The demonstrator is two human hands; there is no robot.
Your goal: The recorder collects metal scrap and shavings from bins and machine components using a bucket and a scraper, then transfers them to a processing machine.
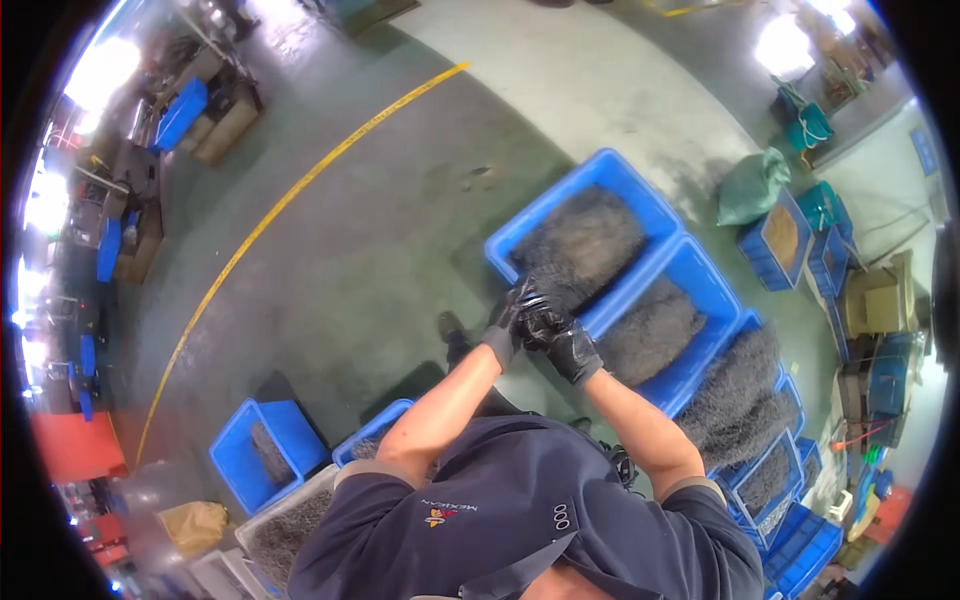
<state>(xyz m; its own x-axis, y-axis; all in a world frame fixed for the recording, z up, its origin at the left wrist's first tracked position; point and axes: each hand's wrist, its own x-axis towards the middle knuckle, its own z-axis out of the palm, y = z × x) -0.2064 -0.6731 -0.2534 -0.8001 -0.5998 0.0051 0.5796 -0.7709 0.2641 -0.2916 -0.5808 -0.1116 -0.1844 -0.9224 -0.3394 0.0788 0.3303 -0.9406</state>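
1. Dark blue shirt shoulders [520,520] fill the bottom of the picture, at 6 o'clock, closest to the camera. Two bare forearms reach up from them toward the middle.

2. Both hands wear black gloves and meet in the middle. The left hand [512,318] and the right hand [562,340] press close together, fingers curled tight around a small bunch of thin dark metal bits [535,300]. The bunch is too small and dark to tell more.

3. The hands sit just over the near edge of a big blue plastic bin [590,225] at 12 o'clock from them. It is full of a grey tangled heap of the same small metal bits.

4. At 3 o'clock from the hands sits a second blue plastic bin [665,335], also full. More full blue bins [760,420] line up toward 4 o'clock.

5. At 8 o'clock stands a smaller blue bin [262,452] with only a little grey stuff inside.

6. A yellow painted line [290,195] curves over the grey concrete floor [380,240] at 10 o'clock.

7. I think the work is far from finished. The bins near the hands look heaped high, and only one small bunch is in hand.
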